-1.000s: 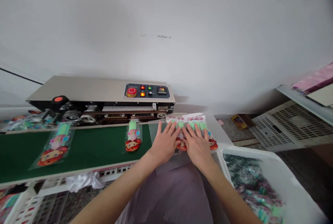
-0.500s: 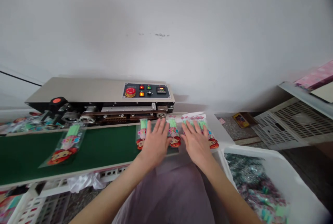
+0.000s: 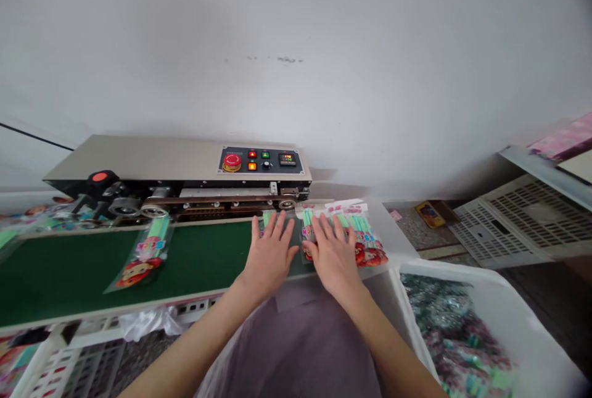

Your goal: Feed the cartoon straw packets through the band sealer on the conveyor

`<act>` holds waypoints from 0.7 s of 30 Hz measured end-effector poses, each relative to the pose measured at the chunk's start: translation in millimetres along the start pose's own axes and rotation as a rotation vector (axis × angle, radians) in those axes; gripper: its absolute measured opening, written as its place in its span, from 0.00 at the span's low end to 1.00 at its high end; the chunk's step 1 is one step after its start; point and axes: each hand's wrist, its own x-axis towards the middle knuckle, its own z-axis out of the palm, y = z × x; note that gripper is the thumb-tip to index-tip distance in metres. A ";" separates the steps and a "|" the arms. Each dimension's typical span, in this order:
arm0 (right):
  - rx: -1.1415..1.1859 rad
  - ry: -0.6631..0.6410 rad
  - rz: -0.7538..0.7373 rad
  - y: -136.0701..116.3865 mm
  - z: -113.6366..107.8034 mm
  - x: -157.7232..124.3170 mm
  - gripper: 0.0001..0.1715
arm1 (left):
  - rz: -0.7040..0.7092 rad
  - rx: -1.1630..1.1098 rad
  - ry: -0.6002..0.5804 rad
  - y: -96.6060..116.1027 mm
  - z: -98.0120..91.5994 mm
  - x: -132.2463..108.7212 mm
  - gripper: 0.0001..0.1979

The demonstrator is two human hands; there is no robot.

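Observation:
My left hand (image 3: 271,252) lies flat with its fingers spread, over a clear bag of green sticks (image 3: 267,218) at the right end of the green conveyor belt (image 3: 203,256). The hand hides most of that bag. To its right my right hand (image 3: 333,253) rests palm down, fingers apart, on a row of overlapping bags (image 3: 370,240) printed with a red-haired cartoon figure. One bag (image 3: 308,219) in this row shows by my right fingertips. Further left, a slanted bag (image 3: 145,256) lies on the belt, its top at the machine's rollers.
Behind the belt stands a sealing machine (image 3: 185,160) with a red stop button (image 3: 232,162) and lit display. A white tub (image 3: 518,305) of packets stands at right, near a grey crate (image 3: 509,219). A white basket (image 3: 92,367) sits below the belt.
Bags on the belt have travelled left, and one now shows at the far left edge. My right hand has shifted left, while my left hand stays over the belt's right end.

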 end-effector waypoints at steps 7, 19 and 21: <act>-0.141 0.007 0.026 45.3 -4.6 -14.8 0.25 | 0.201 -0.136 -0.020 33.1 18.9 23.9 0.29; 0.002 0.008 -0.017 -2.7 -5.7 -1.0 0.29 | -0.030 -0.008 -0.004 -9.5 -5.1 -6.9 0.27; -0.055 0.031 0.004 17.9 -12.1 -4.6 0.26 | 0.007 -0.038 0.008 2.4 -9.5 3.4 0.27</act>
